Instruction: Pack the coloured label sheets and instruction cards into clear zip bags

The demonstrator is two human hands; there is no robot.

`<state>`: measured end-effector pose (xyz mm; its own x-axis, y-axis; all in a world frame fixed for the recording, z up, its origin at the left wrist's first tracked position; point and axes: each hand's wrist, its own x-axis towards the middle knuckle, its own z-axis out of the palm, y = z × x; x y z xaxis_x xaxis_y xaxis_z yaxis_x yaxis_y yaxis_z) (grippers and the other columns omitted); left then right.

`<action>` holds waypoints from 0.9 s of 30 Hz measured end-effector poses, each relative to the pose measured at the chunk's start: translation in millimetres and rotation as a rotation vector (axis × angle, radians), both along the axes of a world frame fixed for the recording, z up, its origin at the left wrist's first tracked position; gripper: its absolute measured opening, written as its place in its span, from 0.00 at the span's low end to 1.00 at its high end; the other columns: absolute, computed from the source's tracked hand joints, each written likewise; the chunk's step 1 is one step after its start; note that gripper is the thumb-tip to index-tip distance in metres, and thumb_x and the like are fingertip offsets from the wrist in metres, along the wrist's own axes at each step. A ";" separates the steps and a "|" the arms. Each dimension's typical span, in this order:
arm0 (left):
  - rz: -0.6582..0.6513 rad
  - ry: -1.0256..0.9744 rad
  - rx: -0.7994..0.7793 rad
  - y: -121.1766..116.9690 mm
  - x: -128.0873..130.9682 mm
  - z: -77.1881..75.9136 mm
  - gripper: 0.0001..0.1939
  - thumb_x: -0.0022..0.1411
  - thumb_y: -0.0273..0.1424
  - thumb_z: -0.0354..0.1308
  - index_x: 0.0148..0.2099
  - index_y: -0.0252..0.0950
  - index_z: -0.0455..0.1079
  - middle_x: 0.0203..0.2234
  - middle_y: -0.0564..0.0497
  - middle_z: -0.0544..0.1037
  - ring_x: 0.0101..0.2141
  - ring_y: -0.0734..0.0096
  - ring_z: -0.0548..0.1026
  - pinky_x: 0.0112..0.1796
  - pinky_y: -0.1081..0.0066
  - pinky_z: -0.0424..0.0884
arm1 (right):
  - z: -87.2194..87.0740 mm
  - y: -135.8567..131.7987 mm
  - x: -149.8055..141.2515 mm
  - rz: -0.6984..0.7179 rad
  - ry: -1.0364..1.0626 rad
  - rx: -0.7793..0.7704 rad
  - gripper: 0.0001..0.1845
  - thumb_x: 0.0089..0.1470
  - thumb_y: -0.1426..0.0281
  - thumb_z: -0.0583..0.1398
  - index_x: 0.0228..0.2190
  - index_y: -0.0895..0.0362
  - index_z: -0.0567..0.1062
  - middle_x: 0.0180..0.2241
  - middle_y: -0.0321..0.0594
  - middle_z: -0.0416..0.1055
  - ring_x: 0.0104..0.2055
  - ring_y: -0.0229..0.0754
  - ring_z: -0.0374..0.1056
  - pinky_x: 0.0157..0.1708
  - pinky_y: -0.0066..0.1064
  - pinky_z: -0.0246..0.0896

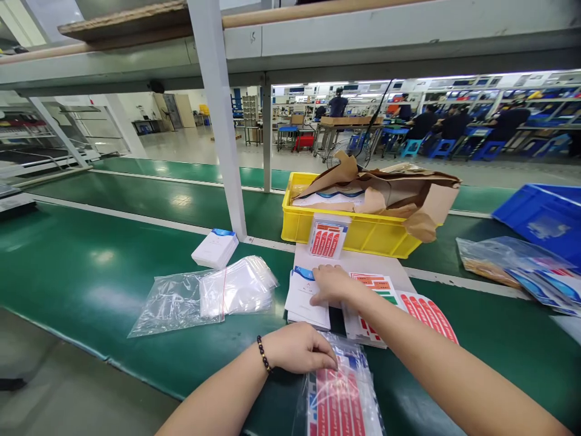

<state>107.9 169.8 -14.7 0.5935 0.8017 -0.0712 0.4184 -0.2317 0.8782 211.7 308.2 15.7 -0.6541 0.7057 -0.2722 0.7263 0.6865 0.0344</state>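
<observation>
My left hand [302, 350], with a beaded bracelet at the wrist, pinches the upper edge of a clear plastic bag [340, 393]. Inside that bag lie red-printed label sheets. Farther forward, my right hand [333, 284] rests on the right side of a stack of white booklets [305, 303] with blue tops; its thumb and fingers are apart. Under my right forearm are label sheets in orange, green and red [372, 284] and a pile of red-striped label sheets [429, 312]. The forearm partly hides both.
A yellow crate [363, 239] holds torn brown paper, with a bagged label set [327, 239] leaning on its front. Left lie empty clear bags [240, 287] and a smaller booklet stack [215, 247]. A blue bin [540, 212] and bagged papers [544, 278] sit right. A white post [220, 121] rises behind.
</observation>
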 end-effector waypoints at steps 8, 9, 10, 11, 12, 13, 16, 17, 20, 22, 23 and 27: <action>-0.109 0.046 0.024 -2.8 7.3 -2.8 0.09 0.54 0.32 0.55 0.37 0.37 0.74 0.31 0.53 0.78 0.29 0.75 0.72 0.30 0.81 0.63 | -2.7 6.9 -5.7 -0.020 -0.038 0.059 0.33 0.34 0.54 0.62 0.40 0.62 0.70 0.42 0.53 0.65 0.46 0.55 0.59 0.47 0.48 0.43; -0.130 0.042 0.013 -3.2 7.3 -2.0 0.09 0.54 0.31 0.55 0.37 0.37 0.74 0.31 0.53 0.78 0.29 0.75 0.72 0.30 0.81 0.63 | -3.3 0.5 -5.1 -0.001 -0.025 0.067 0.33 0.35 0.53 0.61 0.41 0.61 0.69 0.43 0.53 0.65 0.47 0.55 0.59 0.48 0.48 0.42; -0.155 0.035 0.001 -3.5 7.2 -1.2 0.09 0.54 0.31 0.55 0.38 0.37 0.74 0.31 0.54 0.78 0.29 0.76 0.72 0.31 0.81 0.63 | -4.3 -7.9 -4.3 0.025 -0.012 0.071 0.34 0.35 0.52 0.60 0.41 0.61 0.68 0.43 0.52 0.64 0.47 0.54 0.59 0.49 0.47 0.42; -0.183 0.027 -0.009 -3.8 6.9 -0.5 0.09 0.54 0.31 0.55 0.38 0.37 0.74 0.31 0.54 0.77 0.30 0.76 0.72 0.31 0.82 0.63 | -5.6 -17.8 -3.3 0.055 0.000 0.072 0.35 0.34 0.51 0.60 0.42 0.61 0.68 0.42 0.52 0.64 0.46 0.54 0.59 0.49 0.46 0.43; -0.209 0.019 -0.018 -3.9 6.6 0.0 0.09 0.54 0.31 0.55 0.38 0.37 0.74 0.31 0.55 0.77 0.30 0.76 0.72 0.32 0.82 0.63 | -7.2 -28.6 -2.1 0.085 0.011 0.073 0.37 0.33 0.51 0.61 0.42 0.61 0.68 0.42 0.52 0.64 0.45 0.53 0.59 0.48 0.45 0.45; -0.228 0.013 -0.024 -4.0 6.3 0.2 0.09 0.54 0.31 0.55 0.38 0.37 0.74 0.31 0.55 0.77 0.31 0.76 0.72 0.33 0.82 0.63 | -9.0 -39.7 -0.5 0.112 0.021 0.076 0.37 0.32 0.52 0.62 0.42 0.62 0.68 0.41 0.52 0.65 0.44 0.54 0.60 0.46 0.44 0.48; -0.248 0.008 -0.026 -4.1 6.3 -0.8 0.09 0.54 0.32 0.56 0.37 0.37 0.74 0.30 0.55 0.77 0.30 0.77 0.72 0.34 0.82 0.63 | -13.5 -67.2 5.6 0.167 0.048 0.100 0.29 0.35 0.64 0.63 0.41 0.64 0.68 0.38 0.55 0.66 0.40 0.55 0.62 0.39 0.41 0.53; -0.251 0.006 -0.027 -4.2 6.5 -1.5 0.09 0.54 0.32 0.56 0.37 0.37 0.74 0.30 0.55 0.77 0.30 0.77 0.72 0.34 0.82 0.63 | -13.7 -72.5 7.8 0.182 0.062 0.104 0.24 0.37 0.68 0.62 0.40 0.63 0.69 0.38 0.55 0.66 0.40 0.54 0.62 0.37 0.40 0.55; -0.254 -0.029 -0.054 -4.4 6.9 -4.3 0.10 0.54 0.33 0.56 0.38 0.36 0.73 0.30 0.54 0.76 0.30 0.77 0.71 0.34 0.81 0.62 | -7.8 -73.9 15.5 0.219 0.118 0.086 0.11 0.43 0.74 0.56 0.33 0.60 0.73 0.32 0.48 0.70 0.34 0.47 0.66 0.33 0.34 0.58; -0.203 -0.113 -0.104 -3.6 5.7 -6.5 0.12 0.53 0.36 0.56 0.38 0.36 0.73 0.29 0.53 0.76 0.29 0.77 0.69 0.33 0.81 0.62 | 1.1 -66.5 22.8 0.207 0.174 0.092 0.11 0.49 0.75 0.51 0.31 0.59 0.73 0.31 0.45 0.71 0.33 0.44 0.67 0.32 0.31 0.60; -0.161 -0.189 -0.145 -2.5 4.4 -7.7 0.15 0.53 0.39 0.56 0.39 0.35 0.73 0.28 0.53 0.75 0.27 0.78 0.68 0.31 0.80 0.62 | 6.2 -62.7 27.6 0.183 0.200 0.109 0.14 0.52 0.75 0.49 0.33 0.58 0.73 0.33 0.45 0.71 0.35 0.43 0.68 0.34 0.31 0.60; 0.020 -0.707 -0.452 5.9 -3.5 -11.2 0.35 0.50 0.55 0.47 0.43 0.28 0.71 0.12 0.55 0.66 0.12 0.82 0.56 0.18 0.78 0.54 | 24.5 -65.7 54.6 0.170 0.491 0.299 0.17 0.56 0.74 0.45 0.43 0.61 0.69 0.42 0.48 0.69 0.44 0.43 0.64 0.42 0.33 0.60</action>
